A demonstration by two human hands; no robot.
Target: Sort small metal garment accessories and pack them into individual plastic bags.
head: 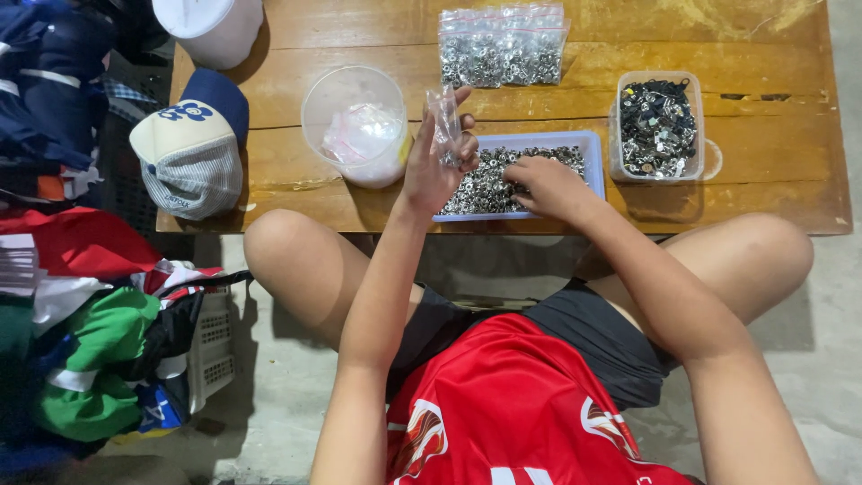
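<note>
While the low wooden table (736,202) runs across the top of the view, its near edge lies just over the person's bent knees, and bare wood shows along the right end and the far right corner. A heap of coloured clothing (81,350) crowds the floor by the table's left end, with a blue and cream cap (193,148) overhanging the near left corner. Bare concrete lies open to the right.

At the near edge, middle, sits a pale blue tray (588,142) of small silver metal parts (485,184). The left hand (431,166) is raised from a bent elbow over the tray's left end, fingers pinched on a small clear bag (443,117) held upright. The right hand (548,184) lies palm down in the tray, fingers curled together into the parts, just beside the left hand.

Left of the tray stands a clear round tub (355,121); right of it, a clear box of dark parts (658,126). Filled bags (503,45) lie toward the far edge.
</note>
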